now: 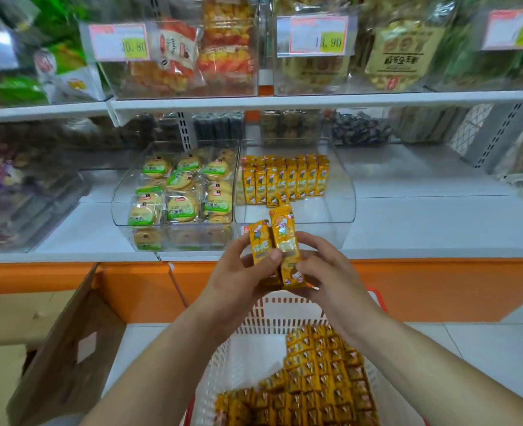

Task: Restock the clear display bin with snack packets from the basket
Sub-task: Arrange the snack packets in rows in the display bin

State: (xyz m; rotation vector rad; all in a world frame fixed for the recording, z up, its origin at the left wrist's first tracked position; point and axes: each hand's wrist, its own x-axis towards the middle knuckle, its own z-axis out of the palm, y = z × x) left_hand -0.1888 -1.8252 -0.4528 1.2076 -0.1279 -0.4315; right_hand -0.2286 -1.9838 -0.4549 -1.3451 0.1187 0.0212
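Both hands hold a small bunch of yellow snack packets (280,241) upright above the basket. My left hand (238,275) grips the left packets with the thumb across their front. My right hand (324,269) pinches the right side of the bunch. Just beyond them on the lower shelf stands the clear display bin (343,198); a row of the same yellow packets (285,178) stands along its back, and its front part is bare. Below, the white basket (272,315) holds several more yellow packets (315,379) piled at its right side.
A second clear bin (122,195) of green-labelled biscuit packs stands left of the display bin. An open cardboard box (63,348) sits on the floor at left. The orange shelf base (438,287) runs behind the basket. Upper-shelf bins carry price tags (318,35).
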